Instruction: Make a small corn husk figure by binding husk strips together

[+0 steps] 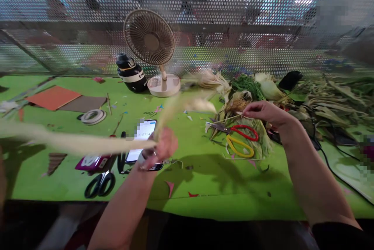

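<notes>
My left hand [163, 144], smeared by motion, is closed around a long pale corn husk [73, 140]. One end streams out to the left and a blurred part rises toward the fan. Over the right half of the table, my right hand [264, 111] pinches a thin, straw-coloured strip [229, 119] between thumb and fingers. Just below that strip lie scissors [229, 130] with one red and one yellow handle, on top of a wilted green husk [264, 140]. A phone [146, 131] with its screen lit lies behind my left hand and is partly covered by it.
A fan [150, 41] and a black bottle [131, 76] stand at the back, before a perforated metal screen [204, 27]. Husks [330, 105] are heaped at right beside a black cable [327, 160]. Black-handled scissors [101, 183], a tape roll [92, 116] and orange card [54, 98] lie left.
</notes>
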`<action>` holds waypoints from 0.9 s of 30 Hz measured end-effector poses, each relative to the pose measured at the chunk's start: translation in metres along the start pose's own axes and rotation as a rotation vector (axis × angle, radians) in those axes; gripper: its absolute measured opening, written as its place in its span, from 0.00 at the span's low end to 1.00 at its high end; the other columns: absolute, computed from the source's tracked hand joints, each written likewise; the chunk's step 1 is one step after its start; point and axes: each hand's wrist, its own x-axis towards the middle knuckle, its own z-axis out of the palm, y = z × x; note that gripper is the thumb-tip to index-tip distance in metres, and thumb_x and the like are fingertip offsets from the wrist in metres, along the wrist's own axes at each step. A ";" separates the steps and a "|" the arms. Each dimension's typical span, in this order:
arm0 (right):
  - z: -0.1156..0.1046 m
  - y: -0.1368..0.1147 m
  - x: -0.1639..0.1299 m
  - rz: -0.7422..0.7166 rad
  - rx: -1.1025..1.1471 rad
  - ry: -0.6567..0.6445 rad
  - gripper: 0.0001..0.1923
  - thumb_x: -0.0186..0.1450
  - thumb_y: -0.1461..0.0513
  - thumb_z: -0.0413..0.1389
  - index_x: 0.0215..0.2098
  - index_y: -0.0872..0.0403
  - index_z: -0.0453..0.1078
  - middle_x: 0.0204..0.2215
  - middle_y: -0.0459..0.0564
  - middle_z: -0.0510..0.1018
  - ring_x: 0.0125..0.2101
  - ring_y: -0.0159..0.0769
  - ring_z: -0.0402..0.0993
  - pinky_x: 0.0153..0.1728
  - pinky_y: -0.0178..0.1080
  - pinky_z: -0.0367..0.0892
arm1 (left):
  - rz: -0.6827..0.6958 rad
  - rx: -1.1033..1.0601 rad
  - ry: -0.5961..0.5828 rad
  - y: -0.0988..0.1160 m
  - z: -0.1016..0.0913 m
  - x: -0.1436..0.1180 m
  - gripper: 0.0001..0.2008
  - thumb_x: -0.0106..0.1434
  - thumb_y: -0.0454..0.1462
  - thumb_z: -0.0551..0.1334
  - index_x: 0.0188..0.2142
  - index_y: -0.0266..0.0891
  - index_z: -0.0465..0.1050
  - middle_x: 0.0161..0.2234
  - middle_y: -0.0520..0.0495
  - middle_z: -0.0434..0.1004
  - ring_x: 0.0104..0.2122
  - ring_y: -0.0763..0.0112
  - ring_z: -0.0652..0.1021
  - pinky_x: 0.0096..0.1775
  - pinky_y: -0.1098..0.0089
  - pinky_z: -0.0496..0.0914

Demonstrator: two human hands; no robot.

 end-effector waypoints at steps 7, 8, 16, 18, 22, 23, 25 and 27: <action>-0.039 0.018 -0.018 0.091 -0.128 -0.023 0.23 0.52 0.44 0.60 0.31 0.55 0.76 0.27 0.52 0.78 0.27 0.36 0.71 0.31 0.39 0.65 | 0.127 -0.698 0.313 0.037 -0.011 0.010 0.12 0.65 0.47 0.54 0.32 0.47 0.71 0.12 0.60 0.56 0.08 0.87 0.48 0.10 0.79 0.42; -0.045 0.022 -0.021 0.118 -0.148 0.005 0.24 0.53 0.44 0.59 0.32 0.55 0.76 0.25 0.52 0.77 0.26 0.36 0.71 0.29 0.39 0.65 | 0.092 -0.775 0.271 0.044 -0.009 0.011 0.09 0.64 0.43 0.57 0.31 0.45 0.72 0.14 0.60 0.59 0.09 0.88 0.48 0.10 0.81 0.44; 0.013 -0.036 -0.020 0.033 -0.279 0.310 0.21 0.62 0.56 0.54 0.52 0.52 0.69 0.43 0.55 0.76 0.39 0.42 0.74 0.41 0.48 0.69 | -0.210 -0.878 -0.111 0.056 0.034 0.011 0.07 0.51 0.33 0.69 0.31 0.34 0.75 0.24 0.51 0.76 0.13 0.90 0.64 0.14 0.87 0.57; 0.052 -0.054 -0.015 -0.021 0.083 -0.015 0.21 0.63 0.56 0.54 0.54 0.52 0.67 0.42 0.53 0.76 0.34 0.36 0.75 0.38 0.43 0.71 | -0.262 -0.852 -0.168 0.054 0.044 0.008 0.08 0.52 0.34 0.69 0.31 0.33 0.75 0.24 0.50 0.77 0.14 0.88 0.67 0.15 0.86 0.58; 0.106 -0.064 -0.008 -0.106 0.466 -0.369 0.16 0.64 0.57 0.54 0.48 0.55 0.68 0.38 0.50 0.74 0.29 0.28 0.73 0.32 0.36 0.72 | -0.332 -0.771 -0.221 0.051 0.053 0.005 0.09 0.54 0.36 0.68 0.32 0.33 0.73 0.25 0.51 0.77 0.16 0.85 0.70 0.16 0.84 0.60; 0.113 -0.062 -0.007 -0.105 0.486 -0.337 0.14 0.64 0.58 0.54 0.45 0.56 0.69 0.35 0.49 0.74 0.26 0.27 0.71 0.30 0.35 0.71 | -0.340 -0.754 -0.218 0.051 0.054 0.005 0.09 0.54 0.36 0.68 0.32 0.33 0.73 0.25 0.51 0.77 0.16 0.85 0.71 0.16 0.84 0.60; 0.120 -0.056 -0.007 -0.093 0.469 -0.216 0.12 0.65 0.57 0.52 0.41 0.57 0.70 0.28 0.46 0.72 0.23 0.25 0.66 0.25 0.32 0.67 | -0.344 -0.721 -0.203 0.051 0.055 0.005 0.10 0.54 0.37 0.68 0.31 0.34 0.71 0.26 0.51 0.78 0.17 0.84 0.72 0.16 0.84 0.59; 0.122 -0.051 -0.007 -0.114 0.402 -0.080 0.12 0.65 0.57 0.52 0.39 0.57 0.70 0.25 0.44 0.69 0.21 0.25 0.62 0.21 0.31 0.62 | -0.330 -0.679 -0.183 0.051 0.056 0.006 0.11 0.53 0.38 0.69 0.31 0.34 0.70 0.26 0.50 0.79 0.17 0.83 0.73 0.17 0.83 0.59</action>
